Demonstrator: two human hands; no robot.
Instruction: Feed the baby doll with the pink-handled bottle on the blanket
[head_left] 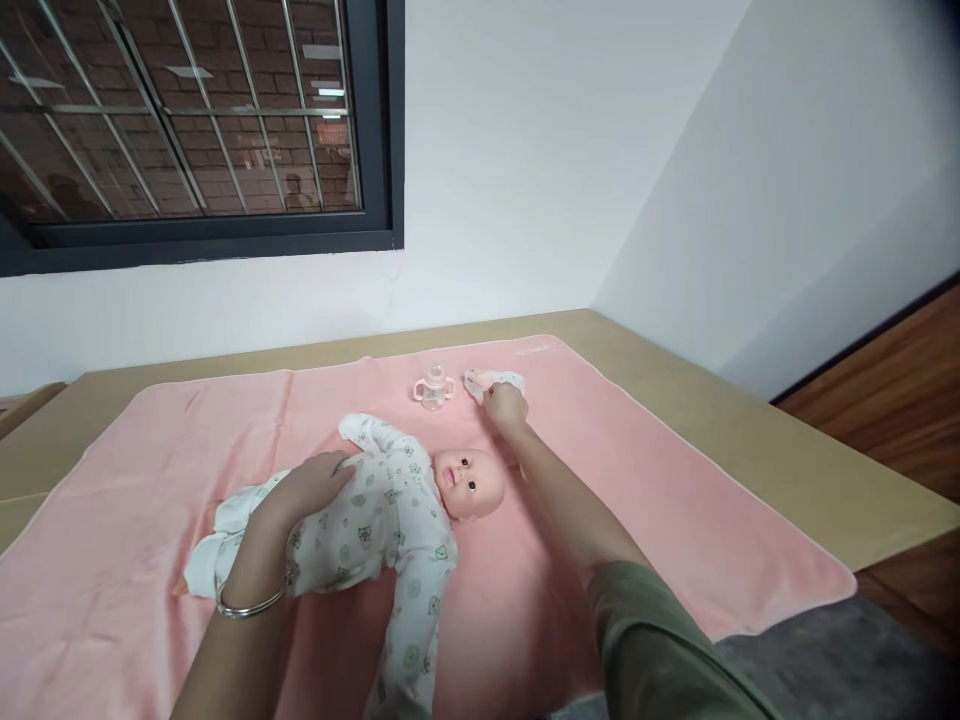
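Observation:
A baby doll [412, 510] in a white suit printed with small green pictures lies on its back on a pink blanket [622, 480]. Its head points to the right and its feet to the left. My left hand [315, 487] rests flat on the doll's belly, fingers stretched out, with a silver bangle on the wrist. Beyond the doll's head, my right hand [507, 405] is closed on a small white printed cloth [516, 379] lying on the blanket; my fingertips are partly hidden. Left of that hand stands a clear baby bottle [433, 388] with pink handles.
The blanket covers much of a tan tabletop [675, 400]. White walls [495, 180] rise behind and to the right. A dark-framed barred window [386, 150] is at the upper left. Wood panelling [885, 390] stands beyond the right edge, with grey floor [825, 660] below.

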